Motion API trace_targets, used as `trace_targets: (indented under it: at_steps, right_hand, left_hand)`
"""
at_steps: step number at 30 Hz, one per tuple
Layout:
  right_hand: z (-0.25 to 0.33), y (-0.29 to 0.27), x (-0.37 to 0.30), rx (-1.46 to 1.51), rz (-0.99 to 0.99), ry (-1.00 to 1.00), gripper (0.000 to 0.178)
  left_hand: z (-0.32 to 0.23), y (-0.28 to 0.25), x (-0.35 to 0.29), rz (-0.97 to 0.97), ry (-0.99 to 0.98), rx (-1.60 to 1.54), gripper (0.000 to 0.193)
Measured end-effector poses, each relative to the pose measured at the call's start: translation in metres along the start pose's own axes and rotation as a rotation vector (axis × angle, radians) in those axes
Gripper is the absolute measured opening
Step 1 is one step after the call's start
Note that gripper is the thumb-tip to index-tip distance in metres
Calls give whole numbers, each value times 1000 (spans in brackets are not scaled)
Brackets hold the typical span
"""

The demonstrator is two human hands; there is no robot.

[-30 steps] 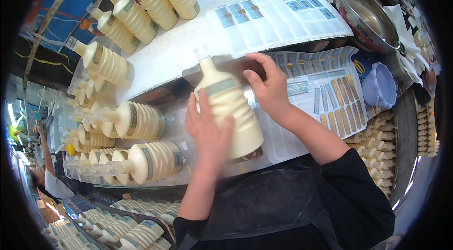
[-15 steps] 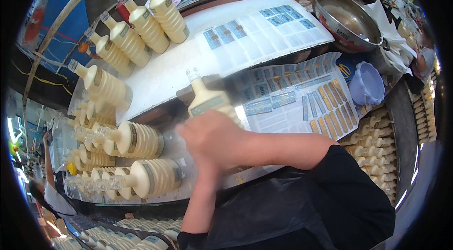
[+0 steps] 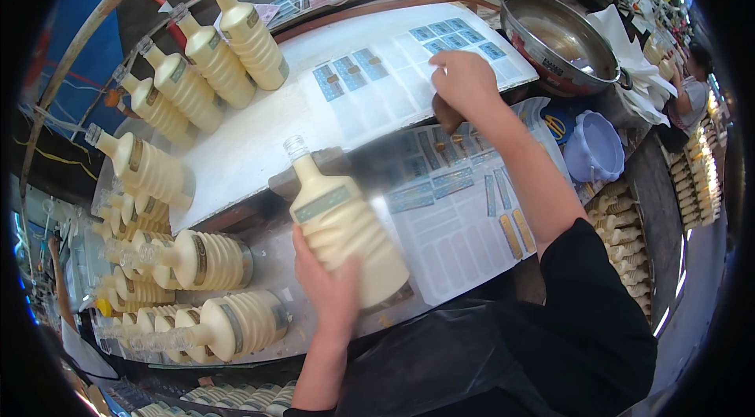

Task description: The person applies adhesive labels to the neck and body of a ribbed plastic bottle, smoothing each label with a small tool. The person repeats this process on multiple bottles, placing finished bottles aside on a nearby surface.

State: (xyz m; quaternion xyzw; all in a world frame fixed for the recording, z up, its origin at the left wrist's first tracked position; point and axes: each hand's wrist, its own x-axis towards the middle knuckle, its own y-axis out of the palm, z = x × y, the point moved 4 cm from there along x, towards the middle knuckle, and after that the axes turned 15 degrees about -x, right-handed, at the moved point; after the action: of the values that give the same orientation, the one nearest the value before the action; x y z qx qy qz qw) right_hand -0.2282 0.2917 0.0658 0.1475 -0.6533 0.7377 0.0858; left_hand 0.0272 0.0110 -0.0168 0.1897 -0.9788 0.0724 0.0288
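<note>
The left hand comes up from the lower edge on a bare forearm, fingers spread and wrapped around something, thumb side to the right, wrist nearly straight. The right hand is stretched far forward and up, its arm long and bare below a black sleeve, knuckles up, fingers curled downward, pressing flat.

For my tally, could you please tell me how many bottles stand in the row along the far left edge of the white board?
4: bottle one nearest the red cloth, bottle two, bottle three and bottle four stepping leftward. Other bottles lie elsewhere; some may be hidden.
</note>
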Motion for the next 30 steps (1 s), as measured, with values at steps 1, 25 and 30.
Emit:
trace_targets:
  at_steps: [1,25,30]
  right_hand:
    - [-5,6,12,-64,45,-7,30]
    - [-15,11,-79,-134,-411,-508,17]
    - [6,-6,-105,377,18,-182,14]
  left_hand:
    - [1,-1,-1,-6,2,0,98]
    - [6,-4,-23,27,-35,-125,77]
    - [15,-13,-46,5,19,-194,81]
